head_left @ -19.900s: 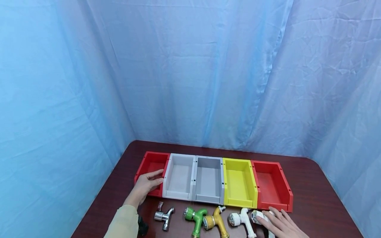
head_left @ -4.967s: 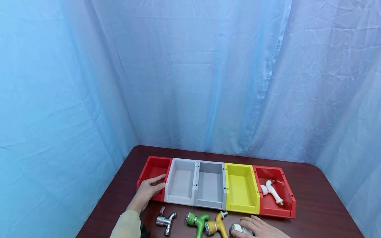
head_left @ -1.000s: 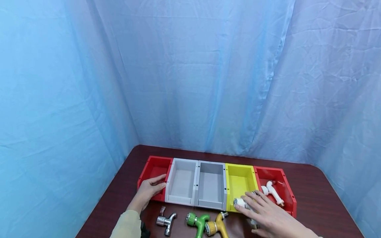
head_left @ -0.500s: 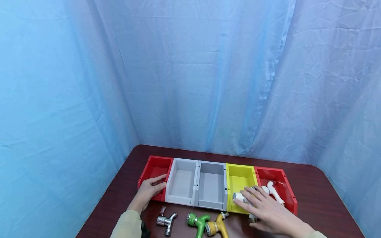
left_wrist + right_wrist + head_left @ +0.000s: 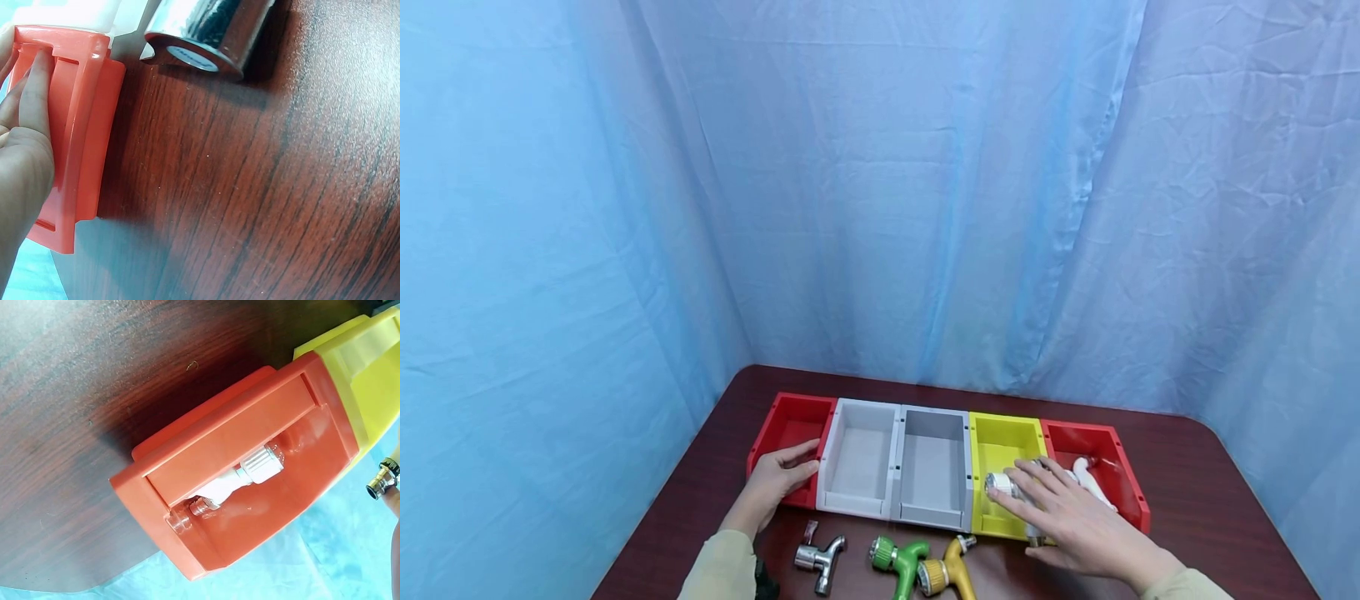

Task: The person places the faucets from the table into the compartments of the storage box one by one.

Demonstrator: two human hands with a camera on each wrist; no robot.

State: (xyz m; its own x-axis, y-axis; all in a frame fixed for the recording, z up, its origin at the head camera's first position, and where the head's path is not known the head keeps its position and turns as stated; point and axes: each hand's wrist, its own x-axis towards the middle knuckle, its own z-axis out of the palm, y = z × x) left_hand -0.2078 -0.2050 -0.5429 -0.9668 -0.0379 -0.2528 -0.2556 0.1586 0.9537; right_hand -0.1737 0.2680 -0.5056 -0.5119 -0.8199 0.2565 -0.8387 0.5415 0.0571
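In the head view, my right hand (image 5: 1067, 517) grips a tap (image 5: 998, 485) with a white ribbed knob and shiny metal body, above the front of the yellow bin (image 5: 1000, 427). Part of its body is hidden by the fingers; a metal end (image 5: 377, 487) shows in the right wrist view. A white tap (image 5: 1092, 482) lies in the right-hand red bin (image 5: 1138, 504), partly behind that hand. My left hand (image 5: 771, 483) reaches over the left red bin (image 5: 790, 412), its fingertips touching the wall beside the white bin (image 5: 856, 503). In the left wrist view its fingers look nearly straight.
A grey bin (image 5: 928, 515) stands between the white and yellow ones. Along the front of the dark wooden table (image 5: 1195, 483) lie a chrome tap (image 5: 822, 560), a green tap (image 5: 902, 562) and a yellow tap (image 5: 951, 568). Blue curtains (image 5: 880, 208) surround the table.
Since the earliest frame, one white tap has gone from the table into the right red bin. The second has been lifted; my right hand carries it slightly farther over the yellow bin. Left hand stays put.
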